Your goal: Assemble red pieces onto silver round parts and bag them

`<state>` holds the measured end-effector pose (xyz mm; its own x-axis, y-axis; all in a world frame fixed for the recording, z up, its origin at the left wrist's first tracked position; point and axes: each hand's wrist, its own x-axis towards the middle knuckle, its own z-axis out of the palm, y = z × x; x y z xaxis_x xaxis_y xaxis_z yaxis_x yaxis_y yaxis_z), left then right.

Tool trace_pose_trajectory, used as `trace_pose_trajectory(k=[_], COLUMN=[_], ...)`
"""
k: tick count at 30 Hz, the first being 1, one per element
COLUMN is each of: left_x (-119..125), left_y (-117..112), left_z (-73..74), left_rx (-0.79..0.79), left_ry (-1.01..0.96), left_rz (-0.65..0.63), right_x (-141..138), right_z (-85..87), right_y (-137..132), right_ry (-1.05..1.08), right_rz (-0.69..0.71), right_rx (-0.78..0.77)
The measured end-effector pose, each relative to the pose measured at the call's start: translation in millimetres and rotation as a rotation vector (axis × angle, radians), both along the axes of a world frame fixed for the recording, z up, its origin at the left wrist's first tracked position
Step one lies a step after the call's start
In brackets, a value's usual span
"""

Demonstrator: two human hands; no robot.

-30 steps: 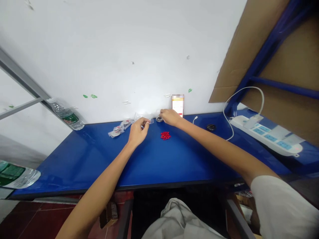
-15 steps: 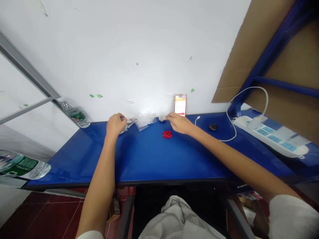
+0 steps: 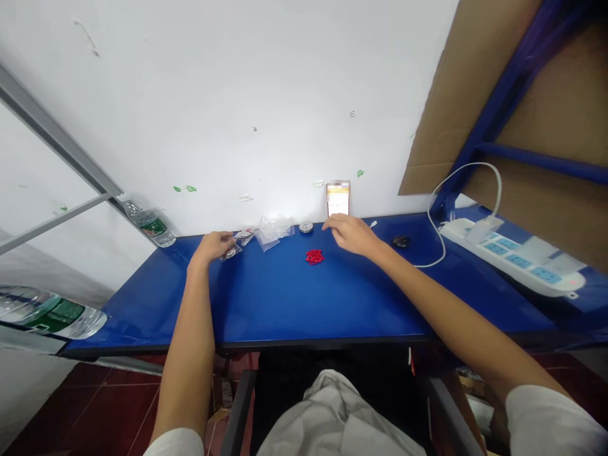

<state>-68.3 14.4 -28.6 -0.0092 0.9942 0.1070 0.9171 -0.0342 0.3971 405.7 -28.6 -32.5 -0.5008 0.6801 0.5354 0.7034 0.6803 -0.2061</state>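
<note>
Plastic packaging (image 3: pixel 232 253) lies partly hidden by curled left fingers (image 3: pixel 227 235), grip unclear; right fingers (image 3: pixel 333 221) bend, hold unclear.

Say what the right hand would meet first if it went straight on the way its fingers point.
Most likely the round metal disc, just left of the right hand. The hand's height above the table is unclear, so it might pass over.
</note>
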Motion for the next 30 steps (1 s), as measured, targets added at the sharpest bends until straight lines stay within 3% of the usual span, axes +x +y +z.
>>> trace_pose_trajectory(k=[3, 5, 7, 10, 12, 14, 18, 22, 24, 27, 30], left_x=[-4, -1, 4, 15, 26, 40, 85, 139, 161, 178, 180], left_y=[-1, -2, -4, -7, -10, -12, -20, -36, -47, -60, -64], left_z=[2.8, 4.2, 6.6, 13.6, 19.4, 23.3, 17.1, -3.4, -11.1, -14.2, -11.8], left_rx=[0.033, 0.134, 0.229, 0.235, 0.211, 0.206, 0.080, -0.117, -0.202, -0.243, -0.217], left_ry=[-0.007, -0.143, -0.471, -1.053, -1.272, -1.360, -1.315, -1.199, -1.124, -1.007, -0.906], left_rz=[0.053, 0.152, 0.256, 0.305, 0.257, 0.135, -0.202, -0.315, -0.430, -0.562, -0.596], right_x=[-8, -11, -13, -17, -22, -27, -37, -44, -46, -47, -49], right_z=[-0.3, -0.7, -1.1, -1.8, -2.7, -3.8, -5.6, -7.6, -9.8, -15.4, -23.5], right_y=[-7, -9, -11, -13, -15, -19, -24, -23, -19, -12, -7], right_ry=[-0.022, -0.022, -0.006, 0.034, 0.059, 0.076, 0.117, 0.303, 0.462, 0.631, 0.712], right_rz=[0.016, 0.028, 0.037, 0.053, 0.067, 0.086, 0.125, 0.103, 0.068, 0.088, 0.182], right_rx=[-0.003, -0.015, -0.026, -0.040, -0.046, -0.046, -0.053, -0.143, -0.213, -0.354, -0.556])
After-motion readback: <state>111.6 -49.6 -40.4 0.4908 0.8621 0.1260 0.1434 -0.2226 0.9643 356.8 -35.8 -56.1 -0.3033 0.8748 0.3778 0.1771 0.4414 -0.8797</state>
